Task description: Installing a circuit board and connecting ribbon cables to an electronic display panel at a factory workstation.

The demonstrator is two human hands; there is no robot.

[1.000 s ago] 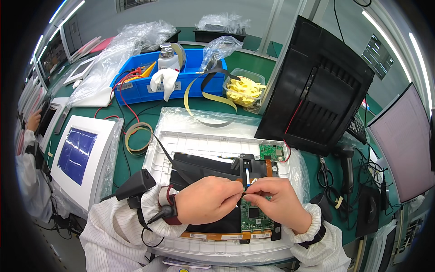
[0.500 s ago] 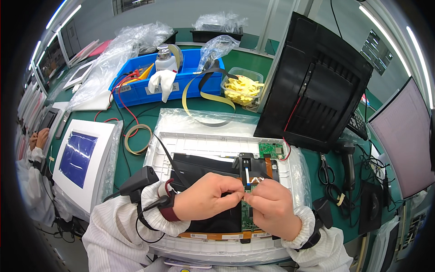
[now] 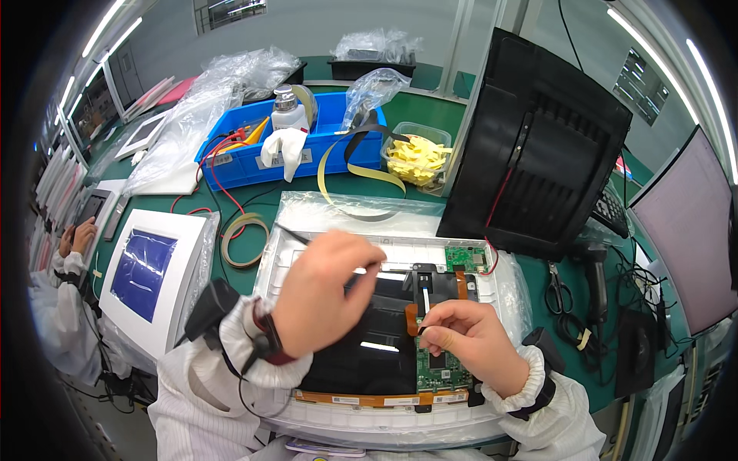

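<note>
My left hand (image 3: 327, 292), slightly smeared by motion, is raised over the left part of an opened flat display unit. A thin black stick-like tool (image 3: 292, 234) juts from behind it, apparently held in the curled fingers; its kind is unclear. My right hand (image 3: 469, 338) is closed in a pinch above the green circuit board (image 3: 442, 376). Whatever is between its fingertips is too small to make out. Beside those fingertips is an orange flex cable (image 3: 412, 319), and a white ribbon (image 3: 425, 298) runs above them. The glossy black panel (image 3: 361, 357) lies inside the white frame (image 3: 292, 265).
Beyond the frame stand a blue bin (image 3: 254, 170) with a bottle and a clear tub (image 3: 419, 157) of yellow strips. A tape roll (image 3: 245, 240) and white-framed screen (image 3: 142, 269) lie left. A large black housing (image 3: 538, 146), scissors (image 3: 557, 288) and scanner (image 3: 594, 284) are right. Another person's hands (image 3: 77, 237) show far left.
My left hand has moved up and left, away from my right hand, and the black stick has swung with it. My right hand stays pinched near the board, shifted slightly to the right.
</note>
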